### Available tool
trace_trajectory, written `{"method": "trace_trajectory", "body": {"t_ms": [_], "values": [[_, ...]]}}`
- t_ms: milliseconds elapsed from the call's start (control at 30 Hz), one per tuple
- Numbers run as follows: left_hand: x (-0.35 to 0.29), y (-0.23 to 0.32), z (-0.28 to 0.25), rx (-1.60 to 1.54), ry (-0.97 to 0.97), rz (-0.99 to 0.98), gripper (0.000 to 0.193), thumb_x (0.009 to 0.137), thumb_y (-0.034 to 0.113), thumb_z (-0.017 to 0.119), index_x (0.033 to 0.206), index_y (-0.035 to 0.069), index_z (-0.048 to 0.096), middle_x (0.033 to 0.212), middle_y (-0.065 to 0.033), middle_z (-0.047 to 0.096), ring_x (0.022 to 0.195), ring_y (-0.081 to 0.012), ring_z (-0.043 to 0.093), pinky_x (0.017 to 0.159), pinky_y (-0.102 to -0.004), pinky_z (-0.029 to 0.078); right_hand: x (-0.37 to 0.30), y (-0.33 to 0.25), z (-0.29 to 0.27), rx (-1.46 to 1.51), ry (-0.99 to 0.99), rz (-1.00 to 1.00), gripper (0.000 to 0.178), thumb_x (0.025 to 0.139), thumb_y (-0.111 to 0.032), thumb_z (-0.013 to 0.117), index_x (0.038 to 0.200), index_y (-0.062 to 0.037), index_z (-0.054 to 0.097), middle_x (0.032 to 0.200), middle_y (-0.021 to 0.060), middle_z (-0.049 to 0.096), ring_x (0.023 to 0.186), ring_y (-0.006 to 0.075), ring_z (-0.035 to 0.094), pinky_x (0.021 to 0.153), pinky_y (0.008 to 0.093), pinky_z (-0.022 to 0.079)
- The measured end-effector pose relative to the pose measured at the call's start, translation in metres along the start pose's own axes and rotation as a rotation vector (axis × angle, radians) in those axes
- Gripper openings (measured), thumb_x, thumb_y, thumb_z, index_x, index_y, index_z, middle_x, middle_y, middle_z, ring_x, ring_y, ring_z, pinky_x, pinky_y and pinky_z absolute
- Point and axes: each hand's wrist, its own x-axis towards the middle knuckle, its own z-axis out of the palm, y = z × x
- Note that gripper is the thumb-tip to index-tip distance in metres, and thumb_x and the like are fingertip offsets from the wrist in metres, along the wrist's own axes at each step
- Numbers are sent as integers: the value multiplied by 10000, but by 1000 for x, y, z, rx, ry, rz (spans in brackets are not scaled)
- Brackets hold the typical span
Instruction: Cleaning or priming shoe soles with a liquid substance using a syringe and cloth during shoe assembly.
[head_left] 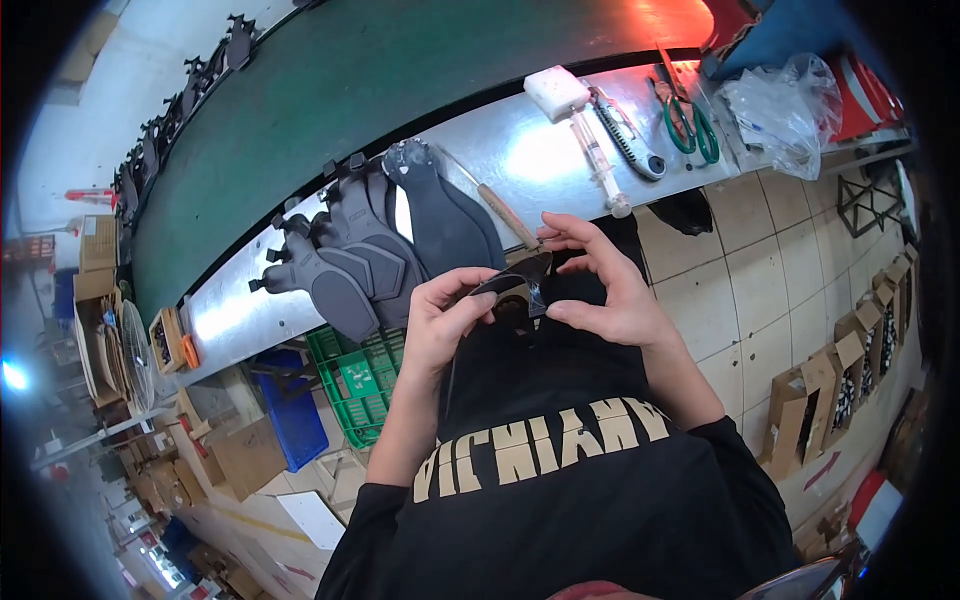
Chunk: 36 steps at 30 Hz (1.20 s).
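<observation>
In front of my torso, my left hand (452,312) is closed on a thin, dark, curved strap-like piece (515,272), pinched between thumb and fingers. My right hand (612,288) is at the piece's other end, which has a shiny patch. Its thumb and fingers are spread on either side, and whether they touch the piece is hard to see. Beyond the left hand, several dark grey flat moulded pieces with tabs (345,290) overlap at the bench edge. Beside them lies a black sole-shaped piece (445,215). A wooden-handled tool (508,215) points toward my hands.
The metal bench (225,325) borders a green conveyor belt (330,120). On the bench are a white block (556,92), a syringe (598,165), a utility knife (628,140), green-handled scissors (692,130) and a plastic bag (785,105). A green crate (352,385) and cardboard boxes (790,415) stand below.
</observation>
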Motion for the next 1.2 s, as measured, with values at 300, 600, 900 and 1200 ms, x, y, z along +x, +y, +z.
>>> {"method": "trace_trajectory", "body": {"t_ms": [300, 600, 900, 1200], "values": [[-5, -4, -2, -62, -39, -30, 225, 838, 37, 641, 1057, 1, 675, 800, 1, 663, 624, -26, 565, 495, -159, 336, -1, 5, 6, 45, -37, 2, 935, 677, -268, 824, 1456, -44, 357, 1366, 104, 492, 1245, 210, 475, 1020, 349, 369], [-4, -17, 22, -140, -38, -31, 214, 878, 46, 644, 1085, -11, 635, 879, -28, 671, 767, -63, 625, 652, -184, 465, -8, 12, 14, 64, 53, 52, 733, 634, -117, 855, 1287, -54, 527, 1115, 47, 618, 930, 120, 608, 822, 261, 479], [-12, -19, 22, 1, 68, 33, 205, 821, -15, 700, 1023, -25, 666, 892, -35, 678, 804, -62, 614, 742, -189, 477, -15, 9, 7, 108, 59, 101, 653, 638, -98, 853, 1221, -53, 562, 987, 16, 634, 841, 80, 603, 766, 237, 492], [-17, -24, 21, -28, 74, -20, 126, 833, -1, 701, 957, -20, 701, 815, -1, 672, 732, -38, 596, 655, -176, 451, -16, 5, 3, 121, -33, 135, 688, 628, -87, 848, 1241, -32, 542, 1032, 26, 620, 901, 89, 598, 814, 238, 474]]}}
